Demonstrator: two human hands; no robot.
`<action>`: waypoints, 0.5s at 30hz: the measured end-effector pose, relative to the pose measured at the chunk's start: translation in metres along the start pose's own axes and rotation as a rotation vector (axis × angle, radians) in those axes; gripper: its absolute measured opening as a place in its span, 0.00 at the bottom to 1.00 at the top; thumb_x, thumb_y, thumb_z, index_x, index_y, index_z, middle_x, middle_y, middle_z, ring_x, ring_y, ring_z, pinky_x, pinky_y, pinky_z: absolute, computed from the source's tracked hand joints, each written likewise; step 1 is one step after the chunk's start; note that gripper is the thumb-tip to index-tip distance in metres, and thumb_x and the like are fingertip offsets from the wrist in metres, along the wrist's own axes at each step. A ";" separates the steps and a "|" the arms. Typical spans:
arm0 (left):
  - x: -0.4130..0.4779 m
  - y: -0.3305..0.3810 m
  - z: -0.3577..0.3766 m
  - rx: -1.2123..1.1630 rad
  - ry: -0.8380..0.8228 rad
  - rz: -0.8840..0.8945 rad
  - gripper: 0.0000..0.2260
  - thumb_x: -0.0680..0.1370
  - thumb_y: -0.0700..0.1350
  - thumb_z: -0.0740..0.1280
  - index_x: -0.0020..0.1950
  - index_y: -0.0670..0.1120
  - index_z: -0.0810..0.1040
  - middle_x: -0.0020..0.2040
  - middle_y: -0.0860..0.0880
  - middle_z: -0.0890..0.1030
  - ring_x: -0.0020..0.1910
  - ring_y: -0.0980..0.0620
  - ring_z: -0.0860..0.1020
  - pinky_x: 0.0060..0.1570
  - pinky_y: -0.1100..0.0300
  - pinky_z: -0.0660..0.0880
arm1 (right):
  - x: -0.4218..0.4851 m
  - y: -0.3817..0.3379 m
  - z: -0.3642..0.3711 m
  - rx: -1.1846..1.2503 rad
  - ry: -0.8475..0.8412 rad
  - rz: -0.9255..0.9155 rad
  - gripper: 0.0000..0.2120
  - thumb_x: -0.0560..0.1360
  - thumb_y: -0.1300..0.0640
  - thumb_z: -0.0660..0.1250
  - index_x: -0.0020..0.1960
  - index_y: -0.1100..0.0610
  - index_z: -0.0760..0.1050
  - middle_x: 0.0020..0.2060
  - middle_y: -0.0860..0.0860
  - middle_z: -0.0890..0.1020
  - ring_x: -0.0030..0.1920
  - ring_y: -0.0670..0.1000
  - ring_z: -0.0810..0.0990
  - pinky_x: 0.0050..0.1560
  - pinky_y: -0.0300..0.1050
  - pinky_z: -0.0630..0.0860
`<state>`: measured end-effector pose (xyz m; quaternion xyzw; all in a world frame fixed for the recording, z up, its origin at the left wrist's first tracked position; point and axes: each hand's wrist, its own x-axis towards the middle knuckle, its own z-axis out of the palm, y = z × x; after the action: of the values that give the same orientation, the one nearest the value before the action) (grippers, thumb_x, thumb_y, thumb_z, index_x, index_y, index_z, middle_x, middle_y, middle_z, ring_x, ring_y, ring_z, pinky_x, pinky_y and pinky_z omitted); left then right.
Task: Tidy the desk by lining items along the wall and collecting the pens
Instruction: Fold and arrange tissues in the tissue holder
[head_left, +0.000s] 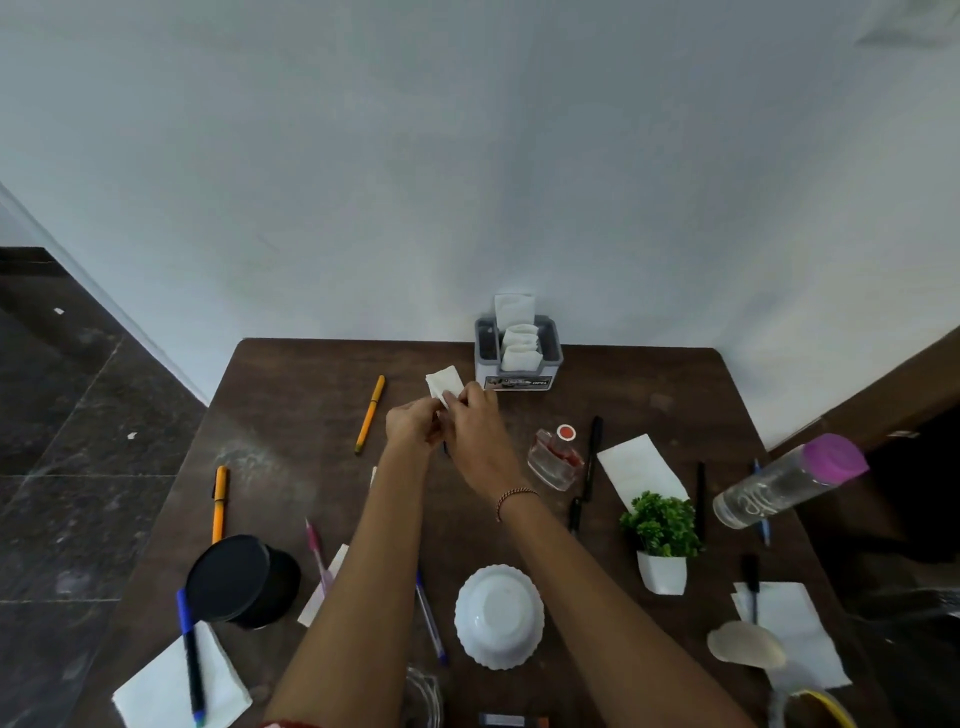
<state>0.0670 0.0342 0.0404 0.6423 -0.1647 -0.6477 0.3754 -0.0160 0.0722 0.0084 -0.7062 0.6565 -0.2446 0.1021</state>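
Observation:
Both my hands meet over the middle of the brown desk. My left hand and my right hand pinch a folded white napkin just left of the grey napkin holder, which stands at the wall with folded napkins in it. Pens lie scattered: an orange pen, a second orange pen, a pink pen, a blue pen on a napkin, and several black pens on the right.
A black lidded container sits front left. An upturned white bowl, a small potted plant, a glass jar with a red lid, a lying purple-capped bottle and loose napkins fill the right side.

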 end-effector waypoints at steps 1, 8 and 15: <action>0.000 -0.001 0.003 -0.025 0.009 0.000 0.13 0.76 0.35 0.65 0.59 0.32 0.76 0.37 0.43 0.77 0.26 0.53 0.75 0.19 0.67 0.69 | 0.001 0.001 -0.002 -0.065 -0.041 -0.004 0.18 0.79 0.59 0.59 0.69 0.61 0.67 0.59 0.57 0.70 0.60 0.55 0.67 0.56 0.47 0.74; 0.004 -0.001 0.025 -0.090 -0.005 0.017 0.17 0.75 0.28 0.63 0.65 0.32 0.71 0.62 0.31 0.75 0.60 0.36 0.76 0.49 0.51 0.76 | 0.018 0.014 -0.030 0.184 -0.124 0.149 0.14 0.80 0.56 0.57 0.60 0.60 0.76 0.56 0.56 0.73 0.58 0.53 0.71 0.58 0.44 0.69; 0.006 0.014 0.058 -0.143 -0.094 0.045 0.17 0.78 0.32 0.63 0.66 0.35 0.71 0.62 0.34 0.76 0.61 0.38 0.76 0.53 0.50 0.75 | 0.051 0.039 -0.057 0.473 -0.018 0.496 0.26 0.72 0.54 0.71 0.65 0.60 0.66 0.59 0.57 0.76 0.58 0.55 0.76 0.58 0.48 0.75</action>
<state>0.0159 0.0048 0.0528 0.5787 -0.1499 -0.6786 0.4268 -0.0768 0.0283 0.0503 -0.4839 0.7324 -0.3516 0.3252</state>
